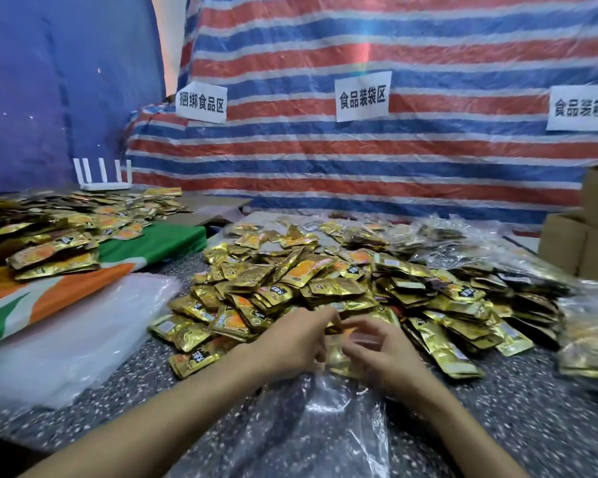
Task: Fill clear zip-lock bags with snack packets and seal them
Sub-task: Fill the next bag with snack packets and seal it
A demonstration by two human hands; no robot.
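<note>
A big heap of gold snack packets [325,281] covers the middle of the speckled table [532,408]. A clear zip-lock bag [328,419] lies in front of me, its mouth toward the heap, with gold packets inside near the mouth. My left hand [290,339] pinches a gold packet [337,327] at the bag's mouth. My right hand [384,353] has curled fingers on the bag's opening edge, beside the left hand. How exactly the right fingers grip is blurred.
A stack of empty clear bags [69,332] lies at the left on a green-orange-white cloth [66,294]. More gold packets [56,236] are piled at far left. Filled bags [587,343] sit at the right, cardboard boxes [580,243] behind them. A striped tarp [359,160] backs the table.
</note>
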